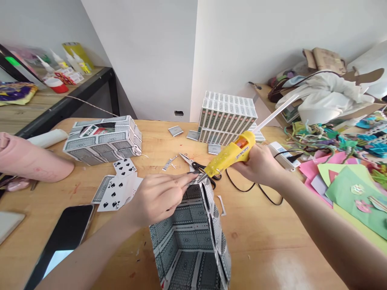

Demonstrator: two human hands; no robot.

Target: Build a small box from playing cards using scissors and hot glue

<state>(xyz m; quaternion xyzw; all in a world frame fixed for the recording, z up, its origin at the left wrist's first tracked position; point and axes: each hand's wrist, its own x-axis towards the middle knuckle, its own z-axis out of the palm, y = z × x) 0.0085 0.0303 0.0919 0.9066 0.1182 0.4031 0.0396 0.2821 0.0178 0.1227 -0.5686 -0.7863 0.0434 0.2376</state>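
My right hand (260, 163) is wrapped round a yellow glue gun (231, 155) with a long clear glue stick out of its back. The gun's nozzle meets the top corner of an open box made of playing cards (193, 225), which stands at the table's near edge. My left hand (160, 195) has its fingers closed at that same top edge, on a card strip (196, 177) beside the nozzle. Black-handled scissors (199, 166) lie behind the box, partly hidden by the gun.
A second card-covered box (102, 139) sits at the left, near loose playing cards (116, 191) and a phone (65, 237). Stacked card packs (226, 117) stand at the back. On the right are a power strip (282, 155), the gun's black cord (242, 189) and coloured paper (356, 197).
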